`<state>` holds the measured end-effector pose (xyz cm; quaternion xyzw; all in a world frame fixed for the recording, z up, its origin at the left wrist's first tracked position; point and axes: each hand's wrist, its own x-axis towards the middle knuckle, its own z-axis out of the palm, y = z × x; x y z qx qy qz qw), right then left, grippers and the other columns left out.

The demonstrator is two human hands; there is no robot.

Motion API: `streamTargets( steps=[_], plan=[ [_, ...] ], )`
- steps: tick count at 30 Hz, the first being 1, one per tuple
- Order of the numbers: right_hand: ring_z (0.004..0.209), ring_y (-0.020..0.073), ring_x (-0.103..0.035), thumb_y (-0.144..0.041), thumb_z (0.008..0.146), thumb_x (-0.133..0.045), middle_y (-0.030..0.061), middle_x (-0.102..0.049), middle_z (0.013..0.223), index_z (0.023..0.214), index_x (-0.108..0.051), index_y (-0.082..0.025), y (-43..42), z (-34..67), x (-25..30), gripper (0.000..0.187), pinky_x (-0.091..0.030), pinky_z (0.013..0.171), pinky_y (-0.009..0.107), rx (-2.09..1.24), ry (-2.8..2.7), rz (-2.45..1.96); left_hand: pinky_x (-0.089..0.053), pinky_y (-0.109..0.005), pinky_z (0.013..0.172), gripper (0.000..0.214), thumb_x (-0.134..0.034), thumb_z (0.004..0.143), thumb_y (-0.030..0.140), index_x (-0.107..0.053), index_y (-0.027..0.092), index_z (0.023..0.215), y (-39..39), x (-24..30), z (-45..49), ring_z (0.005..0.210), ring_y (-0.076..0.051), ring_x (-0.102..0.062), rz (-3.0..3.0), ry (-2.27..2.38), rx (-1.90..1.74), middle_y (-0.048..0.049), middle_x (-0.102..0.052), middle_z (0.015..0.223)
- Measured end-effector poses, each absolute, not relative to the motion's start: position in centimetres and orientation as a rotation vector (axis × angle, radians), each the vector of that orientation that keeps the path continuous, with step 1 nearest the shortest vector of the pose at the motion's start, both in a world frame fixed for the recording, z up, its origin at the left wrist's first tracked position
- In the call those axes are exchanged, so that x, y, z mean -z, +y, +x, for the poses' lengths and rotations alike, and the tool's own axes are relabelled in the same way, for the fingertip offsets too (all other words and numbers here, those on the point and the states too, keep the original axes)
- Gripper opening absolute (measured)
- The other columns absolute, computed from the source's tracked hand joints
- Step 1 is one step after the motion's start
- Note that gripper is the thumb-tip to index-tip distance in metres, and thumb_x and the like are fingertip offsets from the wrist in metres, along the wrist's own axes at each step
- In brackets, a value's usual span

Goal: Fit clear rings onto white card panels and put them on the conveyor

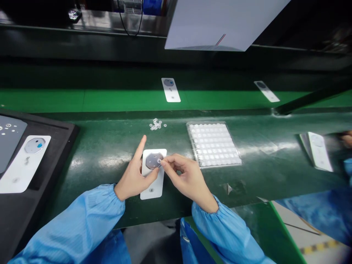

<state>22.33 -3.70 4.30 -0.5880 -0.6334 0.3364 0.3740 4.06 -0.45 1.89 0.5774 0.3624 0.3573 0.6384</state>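
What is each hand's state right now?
Left hand: open, pressed on the white rectangular plastic panel.
Right hand: fingertips pinched on a small pale round piece over the panel's grey disc.

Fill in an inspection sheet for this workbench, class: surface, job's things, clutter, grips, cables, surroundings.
Surface: dark green bench, glossy and scuffed.
Job's things: white plate with grey disc; loose rings; clear tray.
Clutter: black tray at left, holding a spare plate.
Grips: left hand steadies the white plate, thumb on it; right hand pinches a small part over the grey disc.
Cables: black cable looping at the back.
Surroundings: green belt carrying a centre plate and a far plate; a co-worker's sleeve at right.
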Motion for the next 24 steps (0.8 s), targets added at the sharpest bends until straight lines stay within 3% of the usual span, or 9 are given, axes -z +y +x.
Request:
streamTargets(
  steps=[14,19,22,24],
  plan=[
    [0.056,0.0128,-0.057,-0.035,0.098,-0.062,0.0010,-0.066,0.068,0.083,-0.069,-0.020,-4.0,20.8,-3.5,0.022,-0.047,0.054,0.027,-0.670,-1.551,-1.561,-0.059,-0.031,0.084,0.106,-0.072,0.091,0.031,0.003,0.027,0.166,-0.5,-1.5,4.2,0.089,-0.019,-0.071,1.185,0.853,-0.833,-0.0076,-0.074,0.106],
    [0.056,0.0139,-0.062,-0.042,0.092,-0.070,0.0024,-0.070,0.068,0.079,-0.070,-0.019,-3.3,21.5,-4.3,0.027,-0.047,0.050,0.025,-0.875,-1.451,-1.603,-0.059,-0.027,0.076,0.108,-0.073,0.090,0.031,0.003,0.026,0.166,-0.7,-1.6,4.0,0.083,-0.017,-0.070,1.140,0.823,-0.825,-0.0069,-0.074,0.103],
    [0.064,0.0177,-0.069,-0.048,0.079,-0.082,0.0051,-0.076,0.081,0.094,-0.072,-0.017,-2.9,22.0,-4.7,0.036,-0.051,0.048,0.025,-1.064,-1.287,-1.542,-0.058,-0.025,0.073,0.107,-0.076,0.088,0.031,-0.003,0.027,0.167,-0.9,-2.0,4.0,0.079,-0.016,-0.068,1.100,0.795,-0.834,-0.0055,-0.072,0.102],
    [0.064,0.0193,-0.071,-0.051,0.079,-0.081,0.0049,-0.077,0.078,0.101,-0.074,-0.016,-2.9,22.0,-4.9,0.042,-0.055,0.052,0.027,-1.169,-1.254,-1.481,-0.057,-0.024,0.068,0.105,-0.077,0.086,0.034,-0.010,0.026,0.166,-0.7,-2.2,4.0,0.073,-0.015,-0.066,1.082,0.796,-0.825,-0.0035,-0.072,0.095]
  ],
)
